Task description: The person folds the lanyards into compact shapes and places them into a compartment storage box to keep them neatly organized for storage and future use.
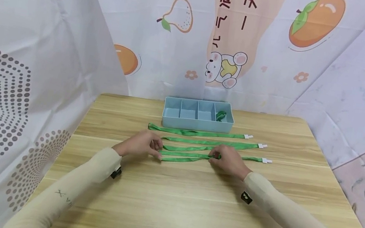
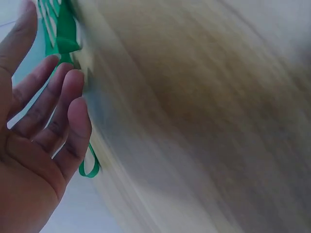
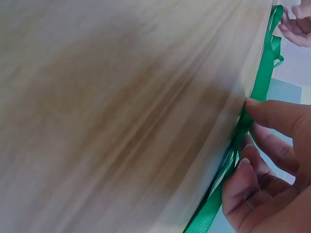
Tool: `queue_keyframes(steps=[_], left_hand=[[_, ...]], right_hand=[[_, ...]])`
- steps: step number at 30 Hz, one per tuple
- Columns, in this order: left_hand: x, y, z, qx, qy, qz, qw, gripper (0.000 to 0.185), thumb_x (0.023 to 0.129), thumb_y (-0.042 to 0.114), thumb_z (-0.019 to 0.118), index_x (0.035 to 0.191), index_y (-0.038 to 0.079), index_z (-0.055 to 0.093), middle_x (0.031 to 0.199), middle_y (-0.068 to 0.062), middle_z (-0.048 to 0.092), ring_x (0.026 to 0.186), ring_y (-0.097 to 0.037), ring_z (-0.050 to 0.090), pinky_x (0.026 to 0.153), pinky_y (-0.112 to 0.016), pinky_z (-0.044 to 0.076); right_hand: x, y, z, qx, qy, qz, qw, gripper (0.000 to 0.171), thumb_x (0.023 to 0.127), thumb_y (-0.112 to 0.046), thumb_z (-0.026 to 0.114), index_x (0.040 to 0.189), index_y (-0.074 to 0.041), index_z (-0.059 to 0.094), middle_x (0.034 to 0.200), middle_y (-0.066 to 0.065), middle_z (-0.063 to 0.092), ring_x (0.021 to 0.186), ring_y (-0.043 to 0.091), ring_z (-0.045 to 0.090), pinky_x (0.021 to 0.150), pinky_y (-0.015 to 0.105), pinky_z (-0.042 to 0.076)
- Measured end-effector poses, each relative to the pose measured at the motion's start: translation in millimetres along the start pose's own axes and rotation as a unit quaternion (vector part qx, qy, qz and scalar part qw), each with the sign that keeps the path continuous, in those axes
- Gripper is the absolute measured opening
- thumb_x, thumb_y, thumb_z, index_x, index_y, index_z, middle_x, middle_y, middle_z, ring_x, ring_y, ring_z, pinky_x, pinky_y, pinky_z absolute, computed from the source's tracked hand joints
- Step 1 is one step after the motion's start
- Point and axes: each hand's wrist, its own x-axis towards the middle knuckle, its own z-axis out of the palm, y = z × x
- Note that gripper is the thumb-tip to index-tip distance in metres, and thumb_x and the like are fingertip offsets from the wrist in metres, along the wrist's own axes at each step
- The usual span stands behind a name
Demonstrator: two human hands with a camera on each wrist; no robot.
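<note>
Three green lanyards with white clips lie lengthwise on the table, clips to the right. In the head view my right hand (image 1: pixel 227 160) pinches the nearest lanyard (image 1: pixel 182 158) partway along. The right wrist view shows the thumb and index finger on that green strap (image 3: pixel 263 77). My left hand (image 1: pixel 143 144) is beside the left end of this lanyard, fingers loosely bent and thumb apart. Nothing lies between its fingers in the left wrist view. Behind are the middle lanyard (image 1: pixel 222 144) and the farthest lanyard (image 1: pixel 197 134).
A light blue divided box (image 1: pixel 196 125) stands at the back of the wooden table (image 1: pixel 166 215). Its rightmost compartment holds a bundled green strap (image 1: pixel 220 115). Printed cloth (image 1: pixel 178 49) hangs behind the table and along its sides.
</note>
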Motion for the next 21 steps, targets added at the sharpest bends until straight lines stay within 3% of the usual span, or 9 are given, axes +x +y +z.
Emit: queue_keyframes(steps=[4,11,15,21], left_hand=[[-0.8,-1.5,3.1,0.019,-0.013,0.008,0.9997,0.035,0.078,0.025,0.093,0.105,0.011,0.076,0.098,0.002,0.072,0.087,-0.011,0.064,0.080,-0.030,0.055],[0.0,-0.3,5.0,0.054,-0.010,0.021,0.9983,0.012,0.090,0.011,0.082,0.101,0.010,0.077,0.089,0.006,0.070,0.081,-0.008,0.063,0.075,-0.027,0.055],[-2.4,0.8,4.5,0.049,-0.005,0.019,0.9986,0.014,0.093,0.007,0.078,0.107,0.006,0.078,0.097,0.000,0.074,0.085,-0.009,0.065,0.078,-0.029,0.056],[-5.7,3.1,-2.8,0.049,0.027,0.023,0.9982,0.019,0.097,0.010,0.073,0.115,0.007,0.077,0.104,0.001,0.071,0.089,-0.011,0.062,0.077,-0.030,0.054]], right_hand=[[-0.2,0.0,0.1,0.007,0.002,0.002,1.000,0.007,0.091,-0.016,0.080,0.097,-0.012,0.079,0.083,-0.007,0.066,0.076,0.010,0.059,0.070,0.034,0.051],[0.5,0.6,1.0,0.012,-0.002,0.008,1.000,0.008,0.093,-0.016,0.078,0.100,-0.012,0.078,0.084,-0.006,0.068,0.078,0.010,0.061,0.072,0.036,0.052],[0.3,0.2,0.6,0.011,-0.001,0.012,1.000,0.007,0.094,-0.015,0.077,0.100,-0.011,0.078,0.085,-0.005,0.069,0.079,0.011,0.062,0.074,0.036,0.054],[2.0,2.7,-0.2,0.006,0.003,0.006,1.000,0.003,0.093,-0.014,0.077,0.090,-0.014,0.076,0.086,-0.007,0.067,0.081,0.011,0.061,0.075,0.036,0.053]])
